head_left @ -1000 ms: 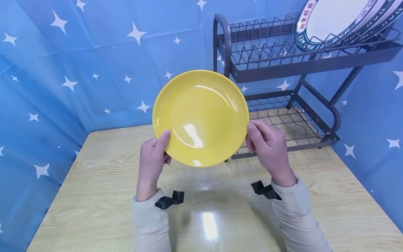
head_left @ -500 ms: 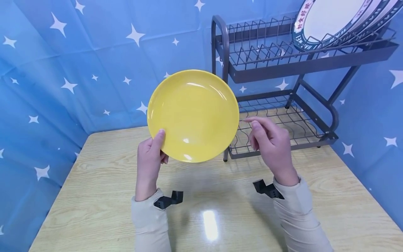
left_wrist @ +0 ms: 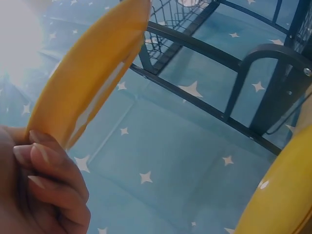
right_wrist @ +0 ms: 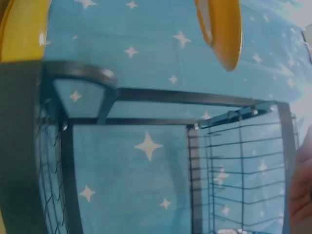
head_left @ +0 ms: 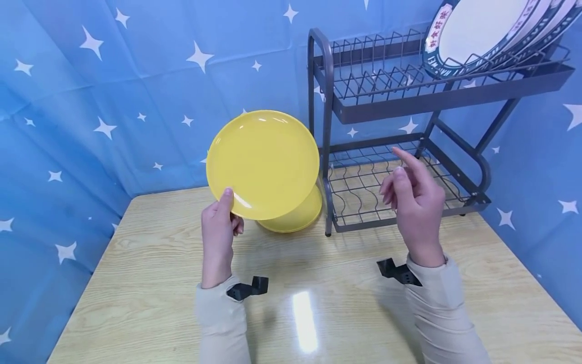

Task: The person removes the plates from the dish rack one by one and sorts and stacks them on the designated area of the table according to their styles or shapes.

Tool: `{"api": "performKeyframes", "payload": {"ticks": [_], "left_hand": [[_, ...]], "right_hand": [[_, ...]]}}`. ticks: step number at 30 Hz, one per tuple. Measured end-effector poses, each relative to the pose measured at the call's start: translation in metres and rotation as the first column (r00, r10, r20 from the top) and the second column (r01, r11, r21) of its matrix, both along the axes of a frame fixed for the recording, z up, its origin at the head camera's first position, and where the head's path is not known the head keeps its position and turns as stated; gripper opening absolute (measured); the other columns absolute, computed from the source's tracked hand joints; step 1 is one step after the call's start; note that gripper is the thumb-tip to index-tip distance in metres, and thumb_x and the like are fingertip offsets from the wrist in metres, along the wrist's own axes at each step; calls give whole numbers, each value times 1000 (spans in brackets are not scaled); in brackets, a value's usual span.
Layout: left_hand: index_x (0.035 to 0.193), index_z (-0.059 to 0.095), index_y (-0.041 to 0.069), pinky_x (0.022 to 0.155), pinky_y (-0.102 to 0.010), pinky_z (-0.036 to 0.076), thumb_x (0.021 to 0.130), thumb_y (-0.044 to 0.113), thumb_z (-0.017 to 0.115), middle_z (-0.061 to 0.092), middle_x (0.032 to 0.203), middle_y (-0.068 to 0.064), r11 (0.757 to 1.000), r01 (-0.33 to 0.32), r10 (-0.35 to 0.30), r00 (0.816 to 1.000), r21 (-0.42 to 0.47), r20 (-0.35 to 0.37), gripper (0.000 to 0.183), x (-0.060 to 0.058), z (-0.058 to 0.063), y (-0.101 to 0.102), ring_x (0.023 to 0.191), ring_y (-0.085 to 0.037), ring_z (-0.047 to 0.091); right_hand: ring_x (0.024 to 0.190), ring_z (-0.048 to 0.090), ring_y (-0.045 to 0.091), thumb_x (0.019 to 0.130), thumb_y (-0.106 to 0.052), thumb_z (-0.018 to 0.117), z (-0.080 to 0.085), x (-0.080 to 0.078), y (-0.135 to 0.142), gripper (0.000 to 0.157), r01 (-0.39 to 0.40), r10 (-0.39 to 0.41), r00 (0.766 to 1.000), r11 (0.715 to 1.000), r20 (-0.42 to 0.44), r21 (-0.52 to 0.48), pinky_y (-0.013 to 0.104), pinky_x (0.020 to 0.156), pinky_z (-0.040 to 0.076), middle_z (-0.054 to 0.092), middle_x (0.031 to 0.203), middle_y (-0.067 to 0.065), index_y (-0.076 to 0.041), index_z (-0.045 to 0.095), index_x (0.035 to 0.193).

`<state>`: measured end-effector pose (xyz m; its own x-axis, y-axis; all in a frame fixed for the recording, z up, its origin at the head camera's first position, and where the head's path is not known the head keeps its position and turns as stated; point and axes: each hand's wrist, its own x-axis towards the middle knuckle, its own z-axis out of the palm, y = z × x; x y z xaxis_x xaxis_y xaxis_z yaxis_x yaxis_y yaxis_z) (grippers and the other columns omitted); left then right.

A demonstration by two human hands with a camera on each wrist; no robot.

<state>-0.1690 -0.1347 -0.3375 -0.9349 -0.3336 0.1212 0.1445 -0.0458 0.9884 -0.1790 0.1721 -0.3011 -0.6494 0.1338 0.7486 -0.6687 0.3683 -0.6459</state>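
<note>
My left hand (head_left: 218, 235) grips a round yellow plate (head_left: 263, 162) by its lower left rim, thumb on the face and fingers behind. The plate is tilted up, off the table; edge-on, its underside (left_wrist: 87, 73) shows in the left wrist view. Behind and below it, a second yellow rounded dish (head_left: 297, 215) is on the table beside the rack; the plate hides most of it, so its kind is unclear. My right hand (head_left: 418, 210) holds nothing, hovering before the lower shelf with the index finger extended and the others loosely bent.
A dark two-tier metal dish rack (head_left: 447, 98) stands at the back right. Several white plates (head_left: 482, 35) with patterned rims lean in its upper right end. The lower tier is a wire shelf (head_left: 359, 197). A starry blue curtain (head_left: 150, 101) hangs behind the wooden table (head_left: 150, 283).
My right hand has let go of the plate's right rim and moved right. The left hand has turned the plate leftward, bringing the yellow dish behind it into view.
</note>
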Motion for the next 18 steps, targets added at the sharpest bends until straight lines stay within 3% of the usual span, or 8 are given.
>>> {"api": "performKeyframes", "payload": {"ticks": [5,11,18], "left_hand": [[59,46,5,39,-26,32,87,49,49,35,45,-4,1000,5,-5,1000,-11,20,52,-6,-8,0,40,-18,39],[58,42,6,40,-27,35,86,52,46,38,46,-5,998,-47,48,998,-31,28,54,-14,-21,0,40,-18,40],[56,44,7,41,-26,35,87,52,45,40,46,-4,996,-46,52,995,-71,90,55,-25,-39,3,40,-16,42]], "right_hand": [[54,51,12,91,-9,43,0,-4,8,40,65,-66,998,998,13,22,19,48,39,60,72,7,-18,46,130],[61,54,9,91,-9,42,12,-12,22,44,156,-156,988,988,-5,-6,16,54,41,61,75,5,-19,39,134],[75,55,4,90,-10,43,20,-23,46,54,231,-230,973,973,-32,27,16,68,40,61,85,0,-17,24,140]]}}
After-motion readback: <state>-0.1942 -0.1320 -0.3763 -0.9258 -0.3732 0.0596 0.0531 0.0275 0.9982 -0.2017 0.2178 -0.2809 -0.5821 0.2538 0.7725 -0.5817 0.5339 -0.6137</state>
